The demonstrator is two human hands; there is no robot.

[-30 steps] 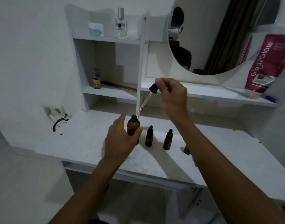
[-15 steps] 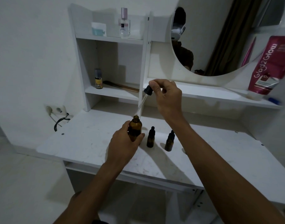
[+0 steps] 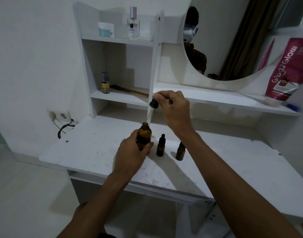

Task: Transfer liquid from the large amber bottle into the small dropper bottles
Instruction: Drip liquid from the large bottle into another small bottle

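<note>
Gripping the amber bottle mid-frame, the left hand curls round its body; the right hand pinches a dropper, tip at the open mouth. Two capped small bottles stand just right, contents unclear.

Glossy brown glass on the large amber bottle, clear glass tube and matt black cap on the dropper, dark shiny glass small dropper bottles, matt white scuffed tabletop, glossy pink plastic tube.

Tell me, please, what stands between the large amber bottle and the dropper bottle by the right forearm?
In the head view, a second capped dropper bottle stands there, touching neither.
</note>
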